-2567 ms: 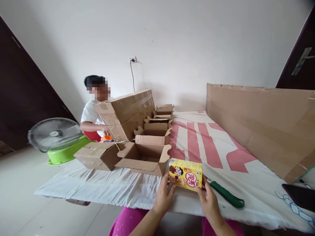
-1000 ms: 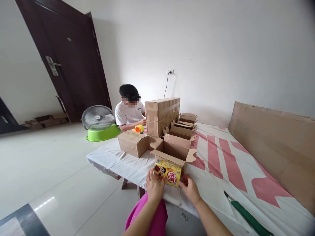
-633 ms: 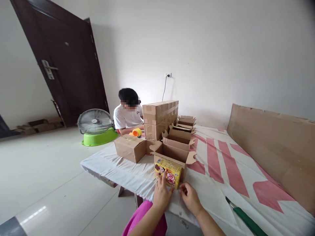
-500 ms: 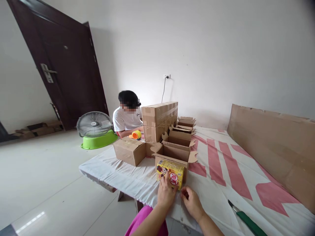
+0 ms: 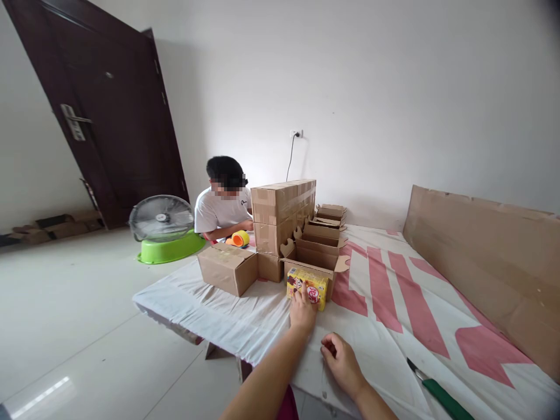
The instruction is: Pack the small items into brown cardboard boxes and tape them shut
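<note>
In the head view my left hand reaches forward and lies with fingers apart against the near face of a yellow printed box. This box stands upright on the cloth, up against an open cardboard carton. Beyond that carton, more open cartons stand in a row with their flaps up. Nearer to me, my right hand rests on the cloth with curled fingers and nothing visible in them. It is apart from the yellow box. A green-handled knife lies to its right.
Taped cartons are stacked left of the row, and a closed carton stands at the table's left. Behind them sits a person beside an orange-yellow tape dispenser. A large cardboard sheet edges the table's right.
My left hand has moved forward with the yellow box, away from me. The near open cartons have shifted back too. My right hand has stayed in place.
</note>
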Tool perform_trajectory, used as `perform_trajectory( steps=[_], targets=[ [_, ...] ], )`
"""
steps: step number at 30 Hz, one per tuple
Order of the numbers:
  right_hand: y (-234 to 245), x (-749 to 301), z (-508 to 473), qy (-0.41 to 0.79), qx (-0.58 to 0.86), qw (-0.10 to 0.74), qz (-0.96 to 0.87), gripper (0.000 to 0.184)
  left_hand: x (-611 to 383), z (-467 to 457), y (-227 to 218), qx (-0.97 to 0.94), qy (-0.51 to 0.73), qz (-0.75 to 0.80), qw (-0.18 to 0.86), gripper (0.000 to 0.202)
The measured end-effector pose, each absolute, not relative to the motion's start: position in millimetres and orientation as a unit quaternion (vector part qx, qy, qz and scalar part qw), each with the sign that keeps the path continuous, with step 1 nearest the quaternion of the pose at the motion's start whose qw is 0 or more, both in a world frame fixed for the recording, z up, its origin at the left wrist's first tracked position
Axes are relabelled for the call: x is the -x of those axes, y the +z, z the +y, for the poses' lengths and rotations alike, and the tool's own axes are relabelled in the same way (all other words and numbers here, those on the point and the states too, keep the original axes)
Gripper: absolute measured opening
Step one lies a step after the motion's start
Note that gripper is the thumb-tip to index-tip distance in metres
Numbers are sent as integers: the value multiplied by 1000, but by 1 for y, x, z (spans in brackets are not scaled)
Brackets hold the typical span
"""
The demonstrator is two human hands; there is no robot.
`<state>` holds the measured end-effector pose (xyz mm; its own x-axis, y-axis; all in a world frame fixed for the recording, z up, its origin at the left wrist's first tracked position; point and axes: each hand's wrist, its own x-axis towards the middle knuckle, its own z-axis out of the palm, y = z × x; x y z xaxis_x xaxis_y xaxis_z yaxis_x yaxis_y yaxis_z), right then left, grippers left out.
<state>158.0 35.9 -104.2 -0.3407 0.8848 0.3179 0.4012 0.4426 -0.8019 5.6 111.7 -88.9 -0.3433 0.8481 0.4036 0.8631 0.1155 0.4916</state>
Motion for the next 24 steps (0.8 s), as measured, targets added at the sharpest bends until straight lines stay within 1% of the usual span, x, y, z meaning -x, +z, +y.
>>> perform_trajectory(
  steps=[4, 9, 11, 14, 16, 19, 21, 24],
  targets=[
    [-104, -158, 37, 307, 425, 394, -755, 10, -1, 136, -82, 574, -344, -743, 11, 78],
    [-104, -158, 36, 309, 420, 395, -756, 10, 3, 129, -89, 609, -344, -714, -11, 78],
    [-105, -159, 36, 313, 420, 392, -756, 11, 3, 118, -92, 622, -336, -707, -22, 71],
    [-106, -160, 36, 318, 417, 386, -759, 14, 11, 99, -84, 651, -321, -688, -32, 52],
    [-106, -161, 37, 324, 415, 381, -760, 15, 32, 90, -64, 661, -317, -680, -24, 38],
    [-105, -160, 37, 331, 415, 373, -761, 18, 94, 86, -13, 624, -317, -714, 22, 33],
    [-103, -159, 36, 335, 418, 368, -760, 19, 145, 89, 25, 586, -304, -749, 53, 42],
    [-103, -158, 37, 343, 425, 361, -756, 20, 207, 94, 67, 561, -241, -790, 44, 70]
  ],
)
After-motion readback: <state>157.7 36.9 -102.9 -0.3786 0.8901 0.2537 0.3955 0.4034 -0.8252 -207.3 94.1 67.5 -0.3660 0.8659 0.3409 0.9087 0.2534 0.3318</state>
